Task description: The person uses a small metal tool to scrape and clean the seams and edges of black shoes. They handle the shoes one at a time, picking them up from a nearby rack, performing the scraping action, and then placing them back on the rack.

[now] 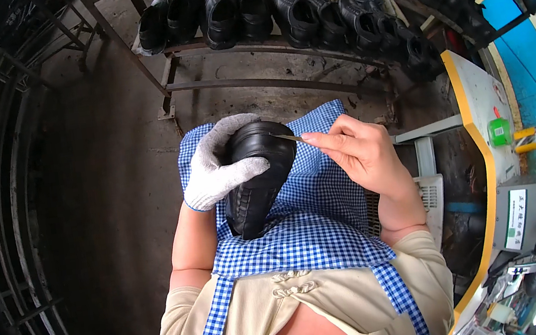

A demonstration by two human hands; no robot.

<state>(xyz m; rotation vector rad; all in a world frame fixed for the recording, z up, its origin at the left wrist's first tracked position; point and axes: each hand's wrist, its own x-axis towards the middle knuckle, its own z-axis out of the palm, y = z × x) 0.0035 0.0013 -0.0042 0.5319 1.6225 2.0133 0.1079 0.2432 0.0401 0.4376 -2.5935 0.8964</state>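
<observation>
My left hand [214, 174], in a pale knitted glove, is wrapped round a black leather shoe [258, 143] above my lap. Its rounded toe points away from me and slightly right, while the laced part lies nearer my body. My bare right hand [361, 152] pinches a thin, pointed metal blade [288, 137] between thumb and fingers. The blade's tip lies at the right side of the toe, touching it or very close. Most of the blade's handle end is hidden in my fingers. Under the shoe spreads a blue checked apron [290, 242].
Several black shoes [221, 16] stand in a row on a metal rack [238, 84] ahead. To the right is a yellow-edged workbench [476, 115] with a green container [498, 131] and a grey machine [533, 215]. Dark metal racks [3, 220] line the left.
</observation>
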